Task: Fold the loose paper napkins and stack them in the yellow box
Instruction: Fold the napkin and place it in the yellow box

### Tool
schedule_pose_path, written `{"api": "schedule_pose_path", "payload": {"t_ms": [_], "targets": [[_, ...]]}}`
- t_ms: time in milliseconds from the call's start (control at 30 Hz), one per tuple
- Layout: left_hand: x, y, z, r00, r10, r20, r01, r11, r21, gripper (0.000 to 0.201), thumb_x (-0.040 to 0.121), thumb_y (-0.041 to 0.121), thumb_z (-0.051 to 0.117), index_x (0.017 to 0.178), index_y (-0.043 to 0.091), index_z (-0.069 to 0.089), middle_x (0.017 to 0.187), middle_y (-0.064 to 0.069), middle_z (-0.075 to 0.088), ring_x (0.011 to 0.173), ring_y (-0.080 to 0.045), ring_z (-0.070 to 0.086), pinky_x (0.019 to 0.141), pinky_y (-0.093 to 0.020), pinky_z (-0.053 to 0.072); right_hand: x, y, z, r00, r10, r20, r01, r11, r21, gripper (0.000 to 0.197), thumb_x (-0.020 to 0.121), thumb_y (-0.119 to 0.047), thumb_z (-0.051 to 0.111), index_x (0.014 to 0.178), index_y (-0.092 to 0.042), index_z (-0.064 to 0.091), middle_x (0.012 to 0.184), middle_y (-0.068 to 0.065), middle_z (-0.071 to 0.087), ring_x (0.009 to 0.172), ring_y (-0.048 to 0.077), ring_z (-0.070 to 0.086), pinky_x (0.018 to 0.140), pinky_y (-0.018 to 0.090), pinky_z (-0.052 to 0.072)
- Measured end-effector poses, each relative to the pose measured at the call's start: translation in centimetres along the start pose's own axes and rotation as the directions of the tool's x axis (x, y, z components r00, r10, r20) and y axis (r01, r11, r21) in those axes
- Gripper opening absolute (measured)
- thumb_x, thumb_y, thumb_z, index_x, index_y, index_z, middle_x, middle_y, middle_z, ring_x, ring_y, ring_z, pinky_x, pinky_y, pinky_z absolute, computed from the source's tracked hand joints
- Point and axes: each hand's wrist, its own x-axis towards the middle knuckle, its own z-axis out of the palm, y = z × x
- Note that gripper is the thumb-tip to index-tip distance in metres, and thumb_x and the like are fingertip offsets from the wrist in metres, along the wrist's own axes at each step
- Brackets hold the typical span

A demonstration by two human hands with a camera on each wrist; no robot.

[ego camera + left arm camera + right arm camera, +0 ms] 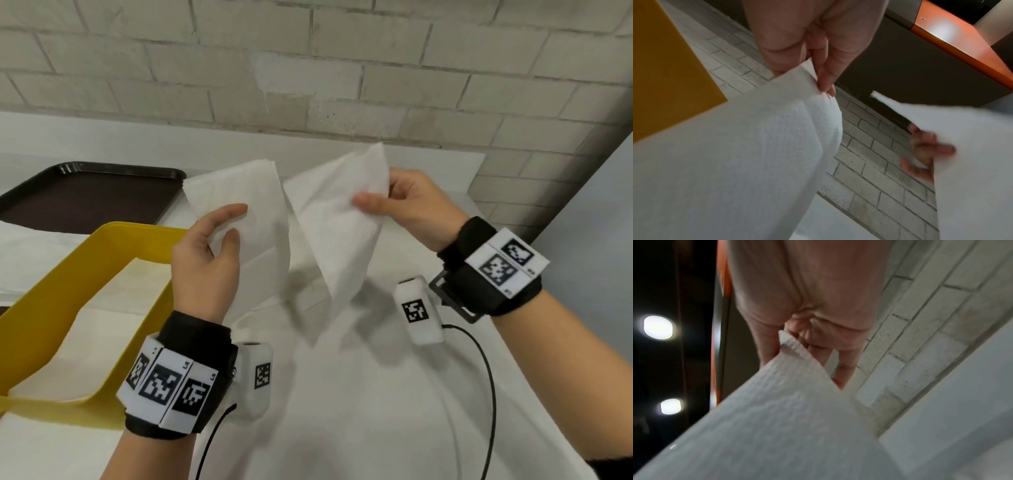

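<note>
Left hand [205, 263] and right hand [411, 212] fingers each pinch white napkin [291, 236] edge, held above tabletop [359, 394] beside yellow box [51, 308].

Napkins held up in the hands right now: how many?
2. One napkin is pinched in the left hand, above the yellow box; the other napkin is pinched in the right hand. More white paper lies flat below, uncounted.

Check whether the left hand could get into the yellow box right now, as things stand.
Probably yes: the yellow box sits open-topped right beside the left hand, with nothing between them. But that hand is pinching a napkin, which the right hand seems to share.
</note>
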Motion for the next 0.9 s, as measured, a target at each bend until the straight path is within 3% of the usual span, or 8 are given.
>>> {"api": "schedule_pose_path", "payload": {"t_ms": [33, 67, 200, 333, 533, 667, 767, 900], "targets": [[0.0, 0.1, 0.3, 1.000, 0.008, 0.016, -0.007, 0.999, -0.046, 0.030, 0.090, -0.001, 0.051, 0.101, 0.024, 0.062, 0.104, 0.015, 0.061, 0.094, 0.002, 0.060, 0.088, -0.010, 0.043, -0.1, -0.4, 0.1, 0.998, -0.044, -0.041, 0.048, 0.993, 0.106, 0.022, 0.071, -0.020, 0.059, 0.091, -0.012, 0.063, 0.081, -0.011, 0.072, 0.080, 0.004, 0.068, 0.073, 0.017, 0.053], [0.1, 0.2, 0.6, 0.999, 0.010, 0.033, -0.007, 0.996, -0.090, 0.027, 0.091, 0.002, 0.052, 0.099, 0.025, 0.063, 0.104, 0.016, 0.062, 0.096, 0.009, 0.058, 0.088, -0.007, 0.042, -0.1, -0.7, 0.3, 0.996, -0.059, -0.068, 0.071, 0.977, 0.199, 0.022, 0.071, -0.019, 0.058, 0.091, -0.011, 0.062, 0.082, -0.009, 0.073, 0.081, 0.005, 0.068, 0.073, 0.017, 0.053], [0.0, 0.8, 2.2, 0.997, 0.008, 0.083, 0.015, 0.961, -0.278, 0.018, 0.089, 0.025, 0.049, 0.094, 0.028, 0.066, 0.098, 0.017, 0.069, 0.104, 0.000, 0.060, 0.091, -0.014, 0.043, 0.3, -0.7, 1.8, 0.994, -0.028, -0.106, 0.067, 0.924, 0.377, 0.021, 0.072, -0.020, 0.058, 0.088, -0.008, 0.067, 0.085, -0.003, 0.073, 0.080, 0.010, 0.069, 0.074, 0.021, 0.054], [-0.4, 1.9, 3.1, 0.992, 0.018, 0.123, 0.036, 0.904, -0.427, 0.020, 0.091, 0.035, 0.048, 0.090, 0.026, 0.066, 0.087, 0.022, 0.070, 0.094, 0.006, 0.062, 0.079, -0.008, 0.043, 1.1, 0.1, 3.2, 0.989, 0.016, -0.145, 0.037, 0.934, 0.356, 0.013, 0.084, -0.012, 0.055, 0.092, -0.007, 0.064, 0.084, -0.003, 0.072, 0.078, 0.009, 0.068, 0.075, 0.020, 0.055], [-0.6, 2.3, 3.6, 0.987, 0.099, 0.130, -0.046, 0.933, -0.358, 0.022, 0.088, 0.034, 0.043, 0.070, 0.026, 0.053, 0.060, 0.022, 0.056, 0.063, 0.007, 0.050, 0.063, -0.006, 0.038, 2.0, 1.0, 4.5, 0.989, 0.053, -0.141, -0.013, 0.962, 0.272, 0.019, 0.093, -0.010, 0.048, 0.109, -0.005, 0.058, 0.102, 0.005, 0.065, 0.091, 0.013, 0.064, 0.084, 0.023, 0.052], [-0.5, 1.8, 3.6, 0.992, 0.076, 0.100, -0.038, 0.940, -0.339, 0.022, 0.088, 0.034, 0.043, 0.089, 0.024, 0.062, 0.084, 0.014, 0.066, 0.082, 0.005, 0.060, 0.070, -0.009, 0.044, 2.2, 1.0, 5.3, 0.991, 0.049, -0.125, -0.022, 0.978, 0.206, 0.027, 0.093, -0.012, 0.048, 0.119, -0.007, 0.052, 0.112, 0.005, 0.063, 0.102, 0.018, 0.062, 0.092, 0.030, 0.050], [-0.5, 1.5, 3.5, 0.996, 0.061, 0.067, -0.038, 0.951, -0.307, 0.021, 0.093, 0.028, 0.041, 0.088, 0.024, 0.060, 0.079, 0.012, 0.064, 0.076, 0.008, 0.059, 0.066, -0.010, 0.045, 2.5, 1.0, 5.9, 0.989, 0.050, -0.141, -0.026, 0.985, 0.171, 0.029, 0.093, -0.014, 0.050, 0.121, -0.008, 0.045, 0.116, 0.006, 0.059, 0.106, 0.018, 0.059, 0.094, 0.032, 0.049], [0.0, 1.1, 3.0, 0.999, 0.031, 0.009, -0.027, 0.948, -0.316, 0.016, 0.096, 0.028, 0.040, 0.098, 0.031, 0.055, 0.091, 0.016, 0.065, 0.090, -0.002, 0.061, 0.077, -0.024, 0.050, 2.4, 1.6, 6.4, 0.993, 0.079, -0.090, -0.067, 0.988, 0.139, 0.038, 0.092, -0.014, 0.051, 0.120, -0.019, 0.025, 0.116, 0.002, 0.053, 0.099, 0.009, 0.057, 0.093, 0.031, 0.049]]}}
